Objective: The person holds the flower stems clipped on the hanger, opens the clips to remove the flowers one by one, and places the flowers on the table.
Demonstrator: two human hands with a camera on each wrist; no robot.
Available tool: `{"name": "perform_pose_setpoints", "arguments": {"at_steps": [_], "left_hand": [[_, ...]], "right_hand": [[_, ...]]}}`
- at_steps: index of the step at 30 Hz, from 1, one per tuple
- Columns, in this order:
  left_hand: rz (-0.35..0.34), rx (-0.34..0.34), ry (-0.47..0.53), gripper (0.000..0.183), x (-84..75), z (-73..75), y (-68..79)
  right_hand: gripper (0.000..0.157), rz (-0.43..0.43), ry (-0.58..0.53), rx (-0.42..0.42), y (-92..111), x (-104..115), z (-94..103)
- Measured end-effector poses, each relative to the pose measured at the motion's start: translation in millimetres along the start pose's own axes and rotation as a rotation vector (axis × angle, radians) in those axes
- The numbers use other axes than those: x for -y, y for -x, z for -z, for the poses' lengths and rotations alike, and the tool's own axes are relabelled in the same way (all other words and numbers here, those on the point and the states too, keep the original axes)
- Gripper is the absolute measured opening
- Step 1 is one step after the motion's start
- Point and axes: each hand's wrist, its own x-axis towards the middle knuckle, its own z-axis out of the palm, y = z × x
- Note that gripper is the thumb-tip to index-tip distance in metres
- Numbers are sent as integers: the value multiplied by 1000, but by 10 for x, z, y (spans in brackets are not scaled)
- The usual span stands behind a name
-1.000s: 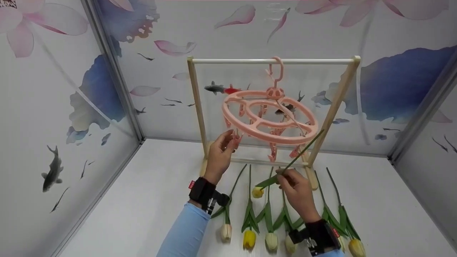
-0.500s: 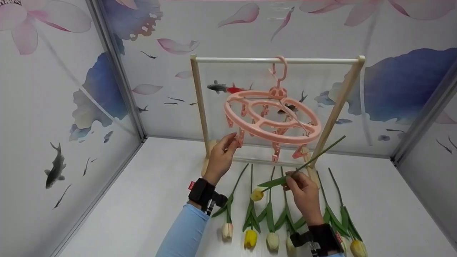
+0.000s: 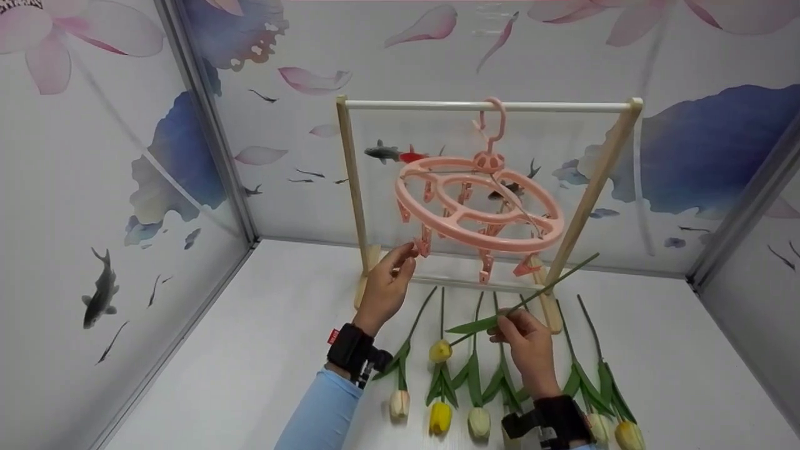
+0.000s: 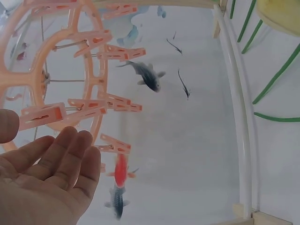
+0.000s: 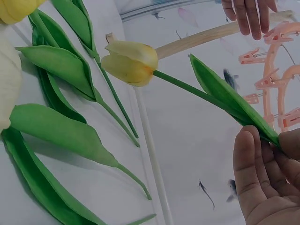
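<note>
A pink round clip hanger (image 3: 481,240) hangs from the rack's top bar, with several clothespins below its ring. My left hand (image 3: 384,284) is raised at the ring's near left, its fingertips at a hanging clothespin (image 3: 425,242). In the left wrist view, the thumb and fingers of my left hand (image 4: 51,173) stand apart beside a clothespin (image 4: 42,115); contact is hard to tell. My right hand (image 3: 528,347) pinches a yellow tulip (image 3: 440,351) by its green stem and leaf. Its stem end points up to the right; its bloom (image 5: 131,63) hangs lower left.
Several white and yellow tulips lie in a row on the white table, including a yellow one (image 3: 440,417) and a cream one (image 3: 399,405). The wooden rack (image 3: 594,194) stands behind them. Printed wall panels (image 3: 300,206) enclose the sides and back.
My left hand's thumb has parted from the clothespin and the hand has lowered slightly. My right hand has moved right and a little down with the tulip, whose stem now tilts flatter.
</note>
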Motion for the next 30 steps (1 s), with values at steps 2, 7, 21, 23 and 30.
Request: {"name": "perform_pose_setpoints", "arguments": {"at_steps": [2,7,21,23,30], "left_hand": [[8,9,-8,42,15,8,45],[18,22,-61,44,71,29,162],[-19,-23,-234,43,232,105,513],[-19,-37,-252,43,254,123,556],[-9,-86,-332,42,379,165,715]], "right_hand": [[20,-18,-13,4,-4,-15,-17],[20,-59,-42,22,-21,-41,-54],[14,-94,-37,105,-10,-30,-192],[12,-101,-30,118,-16,-36,-219],[9,-117,9,157,-44,-10,-263]]}}
